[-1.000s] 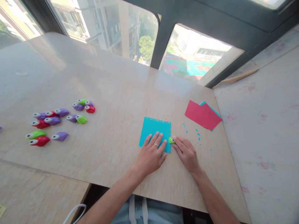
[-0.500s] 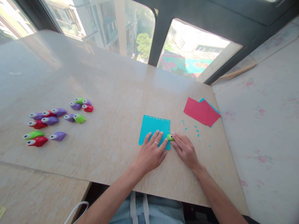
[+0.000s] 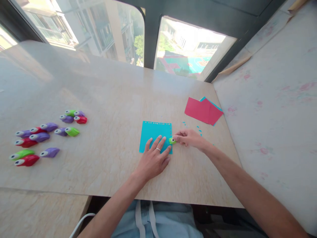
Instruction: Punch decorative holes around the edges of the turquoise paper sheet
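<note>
A square sheet of blue paper lies flat on the table, with a row of small punched holes along its far edge and a shorter row down its right edge. My left hand, a ring on one finger, rests spread on the sheet's near part. At the right edge sits a small green craft punch with a white and dark top. The fingers of my right hand are closed around its back end and cover part of it.
Several purple, red and green craft punches stand in groups on the left. Red paper sheets overlap blue ones at the back right. Tiny blue paper bits lie beyond my right hand. A wall bounds the right side; windows are behind.
My right hand has turned its grip on the green punch, its forearm now coming in more from the right. The left hand stays on the paper. The whole view has shifted slightly.
</note>
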`<action>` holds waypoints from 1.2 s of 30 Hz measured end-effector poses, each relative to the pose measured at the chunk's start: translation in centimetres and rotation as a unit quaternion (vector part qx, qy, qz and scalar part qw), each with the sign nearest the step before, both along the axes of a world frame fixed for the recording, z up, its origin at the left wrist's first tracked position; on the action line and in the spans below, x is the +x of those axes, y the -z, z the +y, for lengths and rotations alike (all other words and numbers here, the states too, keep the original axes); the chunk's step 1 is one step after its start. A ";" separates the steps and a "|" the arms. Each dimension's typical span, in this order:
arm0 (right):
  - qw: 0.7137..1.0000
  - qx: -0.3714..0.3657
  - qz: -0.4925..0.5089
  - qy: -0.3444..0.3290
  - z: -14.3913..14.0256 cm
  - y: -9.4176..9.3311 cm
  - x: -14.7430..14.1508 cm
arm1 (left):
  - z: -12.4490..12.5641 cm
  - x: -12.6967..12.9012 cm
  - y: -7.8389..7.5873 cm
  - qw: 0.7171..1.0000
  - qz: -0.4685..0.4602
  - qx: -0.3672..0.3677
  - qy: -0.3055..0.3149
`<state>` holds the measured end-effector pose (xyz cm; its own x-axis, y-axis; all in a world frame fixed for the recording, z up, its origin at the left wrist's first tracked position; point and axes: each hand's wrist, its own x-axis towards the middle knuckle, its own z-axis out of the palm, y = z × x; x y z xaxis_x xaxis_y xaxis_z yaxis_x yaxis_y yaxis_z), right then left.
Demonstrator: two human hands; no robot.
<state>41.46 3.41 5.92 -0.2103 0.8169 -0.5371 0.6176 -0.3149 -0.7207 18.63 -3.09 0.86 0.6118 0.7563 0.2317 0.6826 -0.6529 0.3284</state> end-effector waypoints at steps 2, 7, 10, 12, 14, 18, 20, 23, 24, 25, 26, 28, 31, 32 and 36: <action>0.999 -0.034 0.012 -0.011 0.7 -0.1 0.1 | 0.0 0.1 0.0 1.000 0.005 -0.009 0.002; 0.997 -0.071 0.003 0.013 0.7 -0.6 -0.6 | 0.1 0.4 0.1 1.000 -0.006 -0.025 0.010; 0.995 -0.089 -0.006 0.036 0.6 -1.1 -1.0 | 0.1 0.5 0.2 0.999 -0.014 -0.027 0.011; 0.994 -0.098 0.002 0.044 0.6 -1.2 -1.0 | 0.1 0.6 0.2 0.999 -0.014 -0.029 0.009; 0.993 -0.108 0.022 0.052 0.8 -1.2 -0.8 | 0.1 0.6 0.2 0.999 -0.010 -0.032 0.011; 0.989 -0.121 0.048 0.064 0.9 -0.8 -0.6 | 0.2 0.6 0.0 0.999 0.003 -0.034 0.012; 0.988 -0.122 0.057 0.072 0.9 -0.6 -0.6 | 0.2 0.6 -0.1 0.999 0.005 -0.030 0.014; 0.986 -0.128 0.072 0.075 0.8 -0.6 -0.7 | 0.3 0.5 -0.2 0.999 0.006 -0.025 0.021; 0.986 -0.131 0.077 0.074 0.8 -0.6 -0.7 | 0.3 0.4 -0.2 0.999 0.006 -0.023 0.023; 0.985 -0.134 0.078 0.076 0.7 -0.6 -0.8 | 0.3 0.4 -0.2 0.999 0.007 -0.022 0.025; 0.985 -0.135 0.076 0.081 0.7 -0.7 -0.8 | 0.3 0.4 -0.2 0.999 0.008 -0.021 0.026; 0.984 -0.136 0.066 0.093 0.7 -0.7 -0.8 | 0.3 0.3 -0.1 0.999 0.011 -0.021 0.027; 0.984 -0.136 0.058 0.101 0.7 -0.7 -0.9 | 0.3 0.3 0.0 0.999 0.020 -0.020 0.032; 0.984 -0.135 0.061 0.100 0.7 -0.7 -0.8 | 0.3 0.2 0.0 0.999 0.023 -0.019 0.034; 0.985 -0.131 0.068 0.094 0.7 -0.5 -0.7 | 0.2 0.2 0.2 0.999 0.034 -0.018 0.032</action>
